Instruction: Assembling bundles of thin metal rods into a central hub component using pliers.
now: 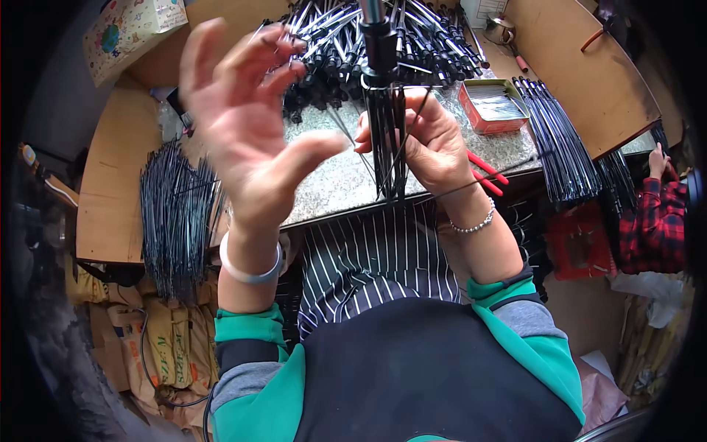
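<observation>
1. Steadying one black umbrella frame [381, 55] over the near edge of the speckled worktop [320, 184]; clasping its ribs [383, 147] in the right hand [438, 147]; spreading the left hand [250, 132] wide, blurred; cannot tell if touching any.
2. Seems busy arranging ribs; probably calls for gathering splayed ones by fingertip.
3. Counts one held frame, one red tin [495, 127] of thin wires [495, 103], one pair of red-handled pliers [487, 175]; adds one left-side rod bundle [177, 214], at least one right-side rod bundle [563, 144]; cannot number piled frames [335, 44] or ribs.

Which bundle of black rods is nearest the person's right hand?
The upright central bundle, right by the right hand; the left bundle and right bundle lie farther off.
</observation>
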The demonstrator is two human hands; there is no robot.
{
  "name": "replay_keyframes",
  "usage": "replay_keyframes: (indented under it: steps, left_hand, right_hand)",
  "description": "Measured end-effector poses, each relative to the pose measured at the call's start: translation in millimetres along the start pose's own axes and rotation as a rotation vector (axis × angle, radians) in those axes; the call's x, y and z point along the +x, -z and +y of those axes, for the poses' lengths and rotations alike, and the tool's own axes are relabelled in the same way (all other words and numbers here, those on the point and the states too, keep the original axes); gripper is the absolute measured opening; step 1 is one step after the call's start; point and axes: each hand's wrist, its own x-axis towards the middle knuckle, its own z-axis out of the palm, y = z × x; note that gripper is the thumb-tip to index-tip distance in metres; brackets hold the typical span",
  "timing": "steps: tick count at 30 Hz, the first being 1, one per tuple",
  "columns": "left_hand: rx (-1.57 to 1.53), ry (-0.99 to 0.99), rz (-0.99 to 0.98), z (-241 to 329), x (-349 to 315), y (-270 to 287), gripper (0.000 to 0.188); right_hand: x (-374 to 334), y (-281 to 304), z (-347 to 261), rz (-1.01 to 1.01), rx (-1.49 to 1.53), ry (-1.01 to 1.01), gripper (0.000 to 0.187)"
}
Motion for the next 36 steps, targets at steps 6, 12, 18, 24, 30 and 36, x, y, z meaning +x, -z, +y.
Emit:
replay_keyframes:
  steps: [6, 12, 18, 24, 30, 36]
  left_hand:
    - [-0.156, 0.192, -0.172, -20.7, 7.6, 0.8, 0.066]
    - [-0.482, 0.404, -0.394, -24.7, 21.7, 1.2, 0.047]
    - [-0.368, 0.361, -0.386, -22.1, 20.2, 0.0, 0.036]
    - [-0.275, 0.29, -0.326, -16.0, 12.8, -4.4, 0.035]
    - [-0.134, 0.266, -0.349, -9.7, 11.6, -12.2, 0.031]
    - [-0.132, 0.337, -0.248, -0.6, 6.9, -24.5, 0.04]
  right_hand:
    - [-0.7, -4.9, -5.7, -0.008, -0.074, -0.05, 0.036]
    - [-4.1, -12.3, -1.9, 0.078, -0.112, -0.077, 0.034]
    - [-14.5, -19.1, 15.8, 0.254, -0.401, 0.332, 0.023]
    - [-13.3, -15.8, 3.5, 0.14, -0.604, 0.236, 0.017]
    - [-14.4, -22.6, 5.6, 0.257, -0.458, 0.213, 0.017]
    - [-14.5, -26.9, 5.5, 0.352, -0.606, 0.286, 0.02]
